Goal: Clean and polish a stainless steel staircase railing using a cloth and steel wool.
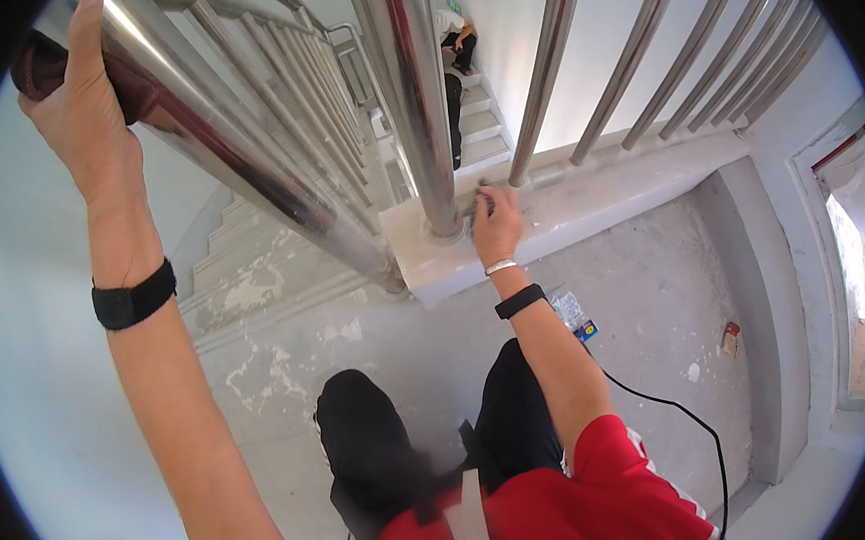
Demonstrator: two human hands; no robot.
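Note:
At the upper left my left hand (94, 128) is wrapped round a dark brown handrail (133, 90), which tops a thick steel post (281, 185). My right hand (498, 230) is low down on the pale ledge (574, 210) under the railing, its fingers closed on a small grey wad (479, 204) that looks like steel wool. The wad is beside the foot of another thick steel post (411, 101); whether it touches the metal I cannot tell. Thinner steel bars (549, 66) rise from the ledge to the right.
Worn grey steps (237, 269) go down at the left. A person (455, 40) is on the flight below. On the floor lie a clear and blue packet (571, 315) and a small reddish box (730, 338). A black cable (699, 419) runs by my right side. A window (846, 261) is at the right.

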